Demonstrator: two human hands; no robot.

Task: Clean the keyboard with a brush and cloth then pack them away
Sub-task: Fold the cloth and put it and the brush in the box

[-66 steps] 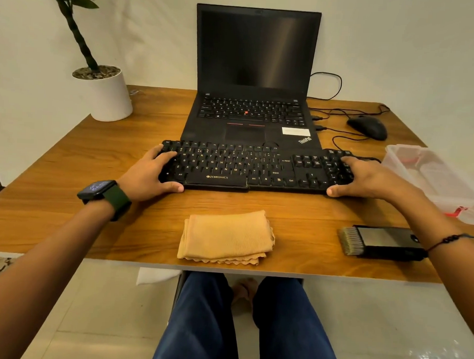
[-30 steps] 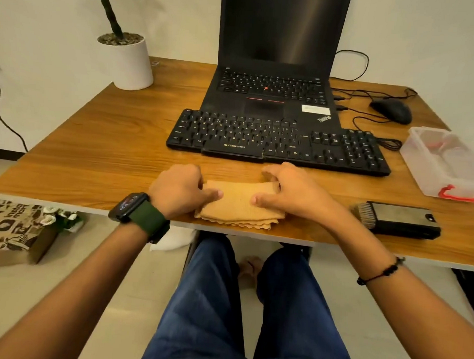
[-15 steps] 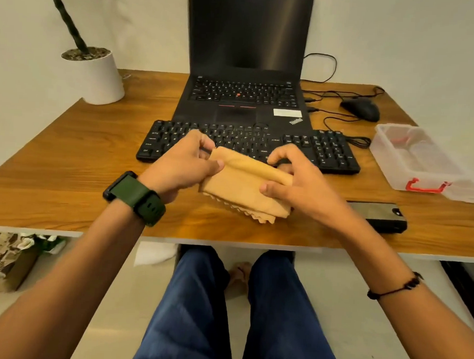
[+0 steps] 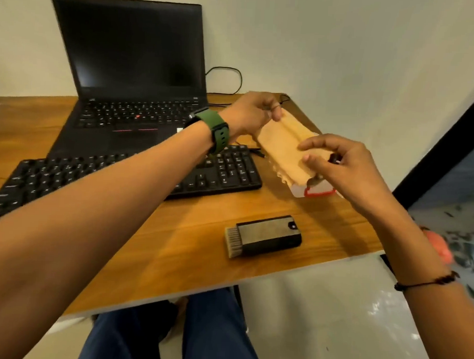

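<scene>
The folded tan cloth (image 4: 282, 147) is stretched between my two hands at the right side of the desk. My left hand (image 4: 251, 113) pinches its far end and my right hand (image 4: 339, 167) grips its near end. Directly beneath it stands the clear plastic box (image 4: 321, 189) with a red latch, mostly hidden by the cloth. The black keyboard (image 4: 225, 169) lies to the left, partly covered by my left forearm. Closer to me, near the desk's front edge, rests the black brush (image 4: 263, 236), bristles pointing left.
An open black laptop (image 4: 132, 74) sits behind the keyboard. Cables (image 4: 227, 70) run along the wall behind it. The wooden desk's front edge (image 4: 226, 283) is near the brush. A dark panel (image 4: 448, 172) stands at the far right.
Both hands left the keyboard, picked the cloth up off the desk front, and carried it rightward over the plastic box. The view swung right as well.
</scene>
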